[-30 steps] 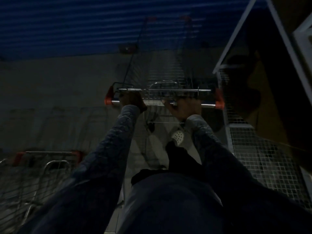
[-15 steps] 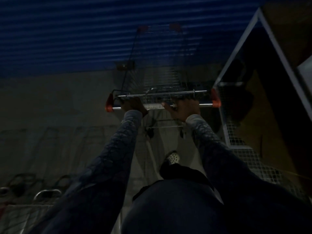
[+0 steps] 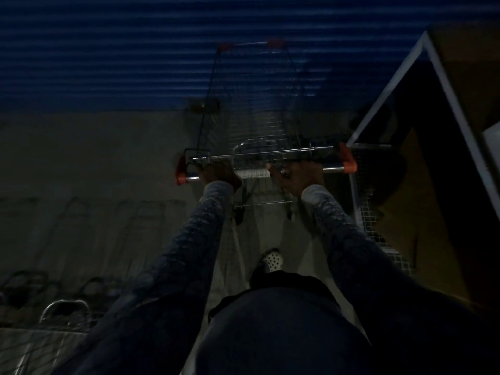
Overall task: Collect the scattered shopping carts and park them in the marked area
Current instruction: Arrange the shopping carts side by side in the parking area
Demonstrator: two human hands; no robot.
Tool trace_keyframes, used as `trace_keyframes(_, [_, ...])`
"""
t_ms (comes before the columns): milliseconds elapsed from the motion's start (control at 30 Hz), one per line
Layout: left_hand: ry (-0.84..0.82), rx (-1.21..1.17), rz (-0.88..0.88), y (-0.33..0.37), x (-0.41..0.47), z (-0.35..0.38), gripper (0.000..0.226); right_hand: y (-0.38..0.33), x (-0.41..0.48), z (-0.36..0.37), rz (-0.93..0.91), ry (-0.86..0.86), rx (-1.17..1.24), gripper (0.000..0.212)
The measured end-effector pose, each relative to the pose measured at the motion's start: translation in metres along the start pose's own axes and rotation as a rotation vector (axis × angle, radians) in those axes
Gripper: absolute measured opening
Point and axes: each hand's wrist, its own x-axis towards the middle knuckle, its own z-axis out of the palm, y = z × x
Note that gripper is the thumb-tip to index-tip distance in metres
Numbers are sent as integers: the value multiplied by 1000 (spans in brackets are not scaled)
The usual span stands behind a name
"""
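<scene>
A wire shopping cart [image 3: 254,109] with red corner caps stands straight ahead of me in dim light, its nose toward a blue corrugated wall. My left hand [image 3: 217,173] grips the left part of its chrome handle bar [image 3: 251,173]. My right hand [image 3: 300,177] grips the same bar just right of the middle. Both arms are stretched out in dark patterned sleeves. The cart's rear wheels show below the handle.
A white-framed mesh cage [image 3: 378,212] stands close on the right, beside the cart's handle end. Another parked cart [image 3: 54,323] sits at the lower left. The blue corrugated wall [image 3: 108,50] runs across ahead. My white shoe [image 3: 272,259] is on the pale floor.
The cart has rolled forward toward the blue wall with both hands on its handle. The parked cart at the left has slid down and back in view.
</scene>
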Motion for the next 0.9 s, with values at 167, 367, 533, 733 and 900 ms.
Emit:
trace_keyframes(167, [-4, 9, 25, -12, -41, 19, 66, -9, -50, 3, 13, 49, -21, 59])
trace_keyframes(367, [3, -51, 85, -19, -134, 42, 63, -14, -134, 8, 158, -12, -96, 81])
trace_keyframes(533, [64, -36, 131, -43, -221, 76, 53, -38, -229, 4, 167, 49, -78, 61])
trace_keyframes(733, [113, 117, 150, -86, -322, 110, 70, -80, -333, 7, 114, 89, -67, 51])
trace_keyframes(900, [92, 34, 84, -109, -396, 140, 72, -100, -413, 14, 113, 122, -82, 58])
